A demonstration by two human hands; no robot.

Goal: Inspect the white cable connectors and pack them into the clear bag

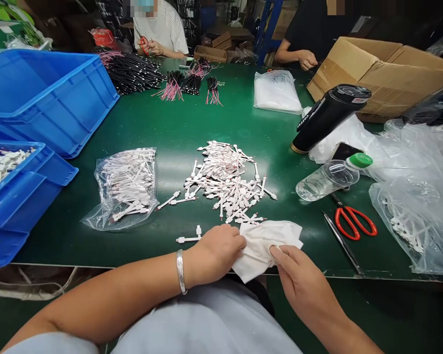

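Between my hands a white cloth or tissue (260,243) is held at the table's front edge. My left hand (219,248), with a silver bangle on its wrist, is closed on the cloth's left side. On the right side my right hand (299,268) pinches it between thumb and fingers. Just beyond the cloth lies a loose pile of short white cables with connectors (232,182). A few single cables (188,239) lie left of the pile, near my left hand. Farther left is a clear bag (127,187) filled with similar white cables.
Blue bins (74,93) stand at the left. To the right are a black tumbler (330,118), a water bottle (325,181), red-handled scissors (355,222), tweezers (341,242), plastic bags (409,221) and a cardboard box (384,73). Across the table, two people work near black cable bundles (133,71).
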